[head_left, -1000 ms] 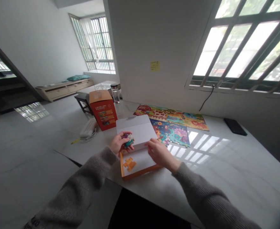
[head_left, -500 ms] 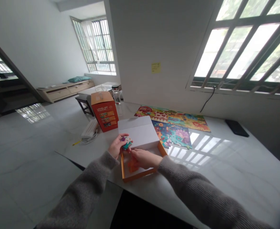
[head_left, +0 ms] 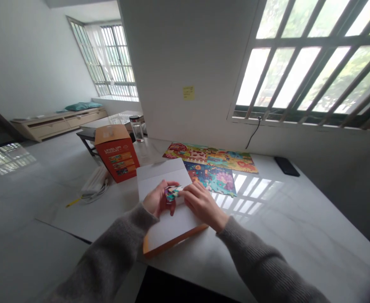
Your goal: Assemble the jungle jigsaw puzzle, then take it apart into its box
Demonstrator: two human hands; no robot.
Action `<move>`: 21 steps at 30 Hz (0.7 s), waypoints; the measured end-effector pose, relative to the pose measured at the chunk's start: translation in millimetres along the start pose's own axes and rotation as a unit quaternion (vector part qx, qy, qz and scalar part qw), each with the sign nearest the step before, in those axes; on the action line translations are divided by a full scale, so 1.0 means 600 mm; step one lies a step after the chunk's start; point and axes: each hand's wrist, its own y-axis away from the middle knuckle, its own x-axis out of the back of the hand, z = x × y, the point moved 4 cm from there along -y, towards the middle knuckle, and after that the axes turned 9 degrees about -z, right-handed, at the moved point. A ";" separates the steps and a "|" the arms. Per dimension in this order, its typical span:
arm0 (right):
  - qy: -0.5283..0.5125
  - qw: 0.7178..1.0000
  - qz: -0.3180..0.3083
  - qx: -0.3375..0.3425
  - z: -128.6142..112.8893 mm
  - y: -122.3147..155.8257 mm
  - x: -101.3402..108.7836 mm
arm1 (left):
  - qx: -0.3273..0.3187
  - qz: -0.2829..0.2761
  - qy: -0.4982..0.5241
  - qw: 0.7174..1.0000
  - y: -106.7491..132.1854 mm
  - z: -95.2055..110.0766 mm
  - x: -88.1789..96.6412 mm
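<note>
My left hand is curled around a small bunch of puzzle pieces in teal, purple and white. My right hand has its thumb and fingers pinched at the right edge of the bunch, on a pale puzzle piece. Both hands are above a shallow box, whose white surface and orange front edge show. Behind them rises a white flap. Just beyond my right hand lies an assembled dark blue puzzle, partly covered by the flap and hand.
Two more assembled puzzles, a farm one and a yellow one, lie along the wall. A red puzzle carton, a glass bottle and a white power strip are at left. A black phone lies at right.
My right hand has come up out of the box to the pieces in my left hand. White now covers the box where its inside and an orange thing showed. The view has swung right.
</note>
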 end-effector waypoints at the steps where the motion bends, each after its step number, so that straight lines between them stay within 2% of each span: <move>1: 0.016 0.999 -0.022 0.024 -0.002 0.003 -0.005 | -0.001 -0.010 0.002 1.000 -0.005 -0.003 -0.011; 3: 0.012 0.997 -0.057 0.043 0.007 0.012 -0.014 | -0.011 -0.015 -0.033 0.999 -0.013 -0.008 -0.021; 5: -0.011 0.999 -0.047 0.016 0.043 0.025 -0.015 | -0.025 -0.003 -0.080 0.997 -0.019 -0.011 -0.016; 7: -0.013 0.998 -0.005 -0.056 0.111 0.039 -0.006 | -0.033 0.014 -0.102 0.994 -0.023 -0.015 -0.003; 8: 0.008 0.994 -0.006 -0.107 0.154 0.045 -0.003 | -0.033 0.019 -0.105 0.994 -0.025 -0.018 0.004; 9: 0.043 0.986 -0.037 -0.155 0.199 0.052 -0.003 | -0.028 0.018 -0.109 0.993 -0.027 -0.021 0.010; 11: 0.134 0.947 -0.127 -0.265 0.286 0.068 -0.007 | -0.011 0.007 -0.126 0.992 -0.029 -0.029 0.017; 14: 0.168 0.921 -0.152 -0.317 0.363 0.093 -0.011 | 0.011 -0.009 -0.175 0.984 -0.026 -0.041 0.022; 17: 0.187 0.904 -0.161 -0.350 0.382 0.124 -0.025 | 0.026 -0.012 -0.213 0.977 -0.015 -0.054 0.030; 21: 0.218 0.873 -0.194 -0.390 0.366 0.158 -0.047 | 0.033 -0.004 -0.240 0.970 0.011 -0.062 0.045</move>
